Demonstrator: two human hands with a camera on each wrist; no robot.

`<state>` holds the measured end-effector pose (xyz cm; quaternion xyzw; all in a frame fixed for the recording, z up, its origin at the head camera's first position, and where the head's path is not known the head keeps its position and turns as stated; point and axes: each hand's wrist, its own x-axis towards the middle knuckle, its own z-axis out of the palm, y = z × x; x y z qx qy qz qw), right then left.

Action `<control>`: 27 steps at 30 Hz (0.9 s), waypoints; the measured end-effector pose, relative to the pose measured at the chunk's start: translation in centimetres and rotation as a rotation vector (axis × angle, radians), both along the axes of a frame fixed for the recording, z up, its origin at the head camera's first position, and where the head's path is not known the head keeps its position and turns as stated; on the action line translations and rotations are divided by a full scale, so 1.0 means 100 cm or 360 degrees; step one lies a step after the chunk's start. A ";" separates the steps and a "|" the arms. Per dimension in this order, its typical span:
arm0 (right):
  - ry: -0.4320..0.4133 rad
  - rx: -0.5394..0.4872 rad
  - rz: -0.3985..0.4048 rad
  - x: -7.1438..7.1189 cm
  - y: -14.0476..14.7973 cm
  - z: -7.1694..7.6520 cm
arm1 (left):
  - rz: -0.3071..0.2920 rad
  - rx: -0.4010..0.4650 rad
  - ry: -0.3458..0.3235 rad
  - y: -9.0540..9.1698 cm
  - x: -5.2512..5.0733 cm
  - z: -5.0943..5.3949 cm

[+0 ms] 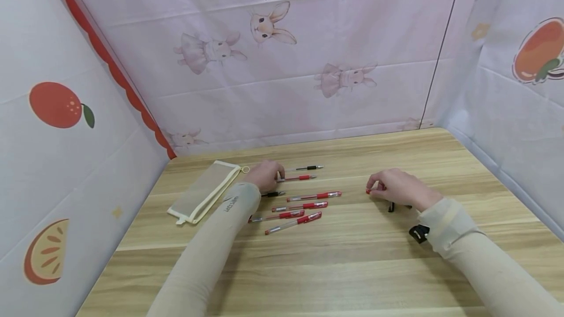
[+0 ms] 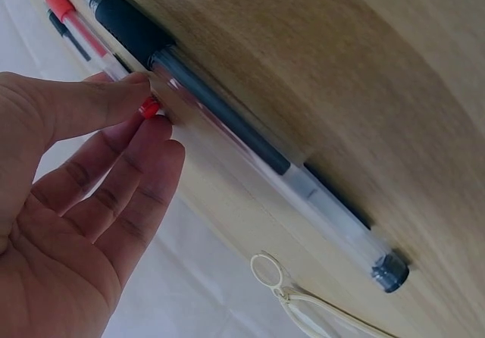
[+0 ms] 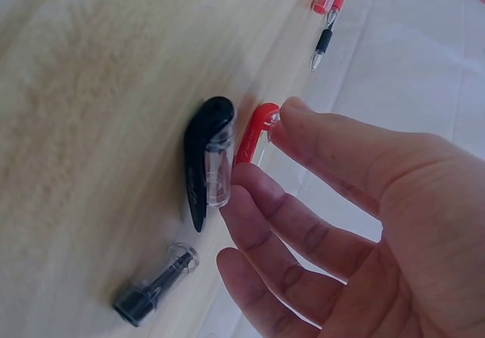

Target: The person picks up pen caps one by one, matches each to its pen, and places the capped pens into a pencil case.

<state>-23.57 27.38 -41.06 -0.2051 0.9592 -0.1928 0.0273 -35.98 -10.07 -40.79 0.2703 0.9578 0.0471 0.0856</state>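
Note:
My left hand [image 1: 263,175] pinches the rear end of an uncapped red gel pen [image 1: 304,177] between thumb and fingertips; the pen's red end plug shows in the left wrist view. Beside that hand lies an uncapped black gel pen [image 2: 220,109], partly hidden by it in the head view. Farther back is another uncapped black pen [image 1: 314,167]. Off to the right, my right hand [image 1: 398,187] holds a red pen cap [image 3: 254,132] by its end, thumb against fingers. Two black pen caps, one nearer [image 3: 198,156] and one lower [image 3: 151,289], lie on the table by its fingers.
Several capped red pens [image 1: 304,206] lie in a loose row in front of the left hand. A pale mesh zip pouch [image 1: 202,187] with a ring pull lies at the left. Printed cloth walls [image 1: 282,72] enclose the wooden table [image 1: 352,268].

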 end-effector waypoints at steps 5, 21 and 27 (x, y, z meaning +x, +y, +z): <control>0.0017 0.0002 -0.0001 -0.001 0.000 -0.001 | 0.0009 0.0009 -0.0017 0.000 0.001 0.001; 0.0007 -0.0037 0.0002 -0.004 -0.003 -0.002 | 0.0005 0.0028 -0.0002 -0.001 0.002 0.000; 0.0012 -0.0023 -0.0005 -0.003 -0.005 -0.001 | -0.0002 0.0033 -0.0001 -0.001 0.002 0.001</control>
